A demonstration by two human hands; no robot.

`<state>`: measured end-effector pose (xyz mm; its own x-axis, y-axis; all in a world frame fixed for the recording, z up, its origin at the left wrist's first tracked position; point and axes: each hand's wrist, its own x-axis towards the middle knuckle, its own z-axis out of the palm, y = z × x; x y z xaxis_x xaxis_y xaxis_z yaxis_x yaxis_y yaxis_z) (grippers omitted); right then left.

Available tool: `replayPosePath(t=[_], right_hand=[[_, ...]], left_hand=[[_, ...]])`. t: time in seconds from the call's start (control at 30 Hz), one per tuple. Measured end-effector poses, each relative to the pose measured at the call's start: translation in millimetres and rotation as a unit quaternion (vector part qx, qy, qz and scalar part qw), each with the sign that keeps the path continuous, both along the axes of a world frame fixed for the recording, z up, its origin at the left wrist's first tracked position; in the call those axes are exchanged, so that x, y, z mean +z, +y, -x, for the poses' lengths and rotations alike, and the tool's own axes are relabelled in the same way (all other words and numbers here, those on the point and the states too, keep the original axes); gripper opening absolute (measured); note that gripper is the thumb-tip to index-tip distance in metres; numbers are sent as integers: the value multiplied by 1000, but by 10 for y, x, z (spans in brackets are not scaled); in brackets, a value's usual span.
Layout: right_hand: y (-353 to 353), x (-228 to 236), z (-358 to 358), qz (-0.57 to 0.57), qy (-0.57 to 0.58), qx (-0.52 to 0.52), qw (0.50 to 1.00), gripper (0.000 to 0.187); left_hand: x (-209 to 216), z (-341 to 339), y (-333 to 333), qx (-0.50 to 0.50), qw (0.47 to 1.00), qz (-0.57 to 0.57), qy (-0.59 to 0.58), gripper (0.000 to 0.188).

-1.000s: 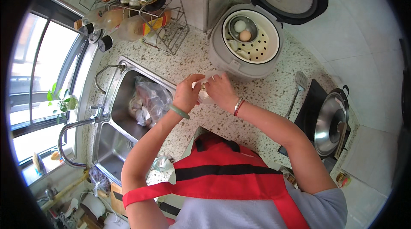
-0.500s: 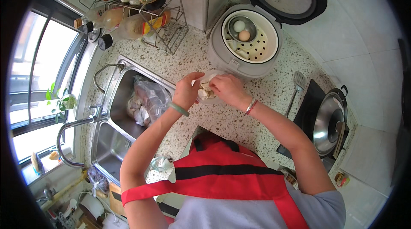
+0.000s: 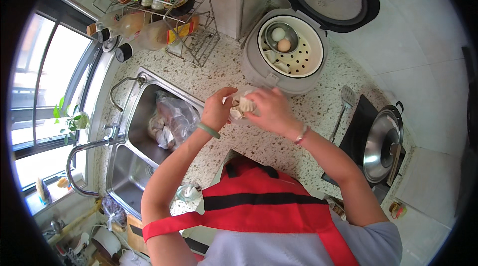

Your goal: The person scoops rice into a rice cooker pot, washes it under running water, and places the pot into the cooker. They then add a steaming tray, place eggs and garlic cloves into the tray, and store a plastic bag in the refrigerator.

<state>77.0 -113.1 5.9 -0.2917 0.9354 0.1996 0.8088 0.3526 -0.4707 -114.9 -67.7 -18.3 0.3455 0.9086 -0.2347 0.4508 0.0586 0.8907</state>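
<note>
My left hand is closed on the edge of a translucent plastic bag above the counter. Several pale dumplings show in the bag's mouth. My right hand, slightly smeared by motion, pinches one pleated dumpling over that opening. Just beyond my hands stands a rice cooker with its lid up. Inside it a cream steamer tray full of round holes carries a small metal bowl with a white egg and a brown egg. A few dumplings lie beside the bowl.
To the left, a double steel sink holds a clear plastic bag. A wire rack of sauce bottles stands at the back left. At the right are a slotted spatula and a lidded pan on a black hob.
My right hand has lifted a dumpling out from among the others and turned slightly to the right. My left hand stays nearly in place at the bag.
</note>
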Motion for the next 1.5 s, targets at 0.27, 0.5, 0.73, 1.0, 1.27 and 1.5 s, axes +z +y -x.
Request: replayPosePath(t=[0.27,0.5,0.73,1.0,1.27,1.5], right_hand=[[477,381,-1061,6,-182,-182,966,26],[742,28,-1149,134,-214,-169,953,25],[763,-30,-1143,159,-199,-184,949,23],[745,239,-1122,135,-270,-178,937,21],[44,134,-98,228,183,-30,956,15],[-25,-845,451,125,-48,-18,991,7]], left_hand=[[-243,-64,-30,-56,994,-89,33,23],[-222,-31,-88,-54,994,-87,36,23],[-201,5,-102,-45,996,-65,31,23],[2,-48,-58,-20,999,-22,34,24],[3,70,-184,68,992,90,-52,27],[34,54,-298,67,989,113,-74,30]])
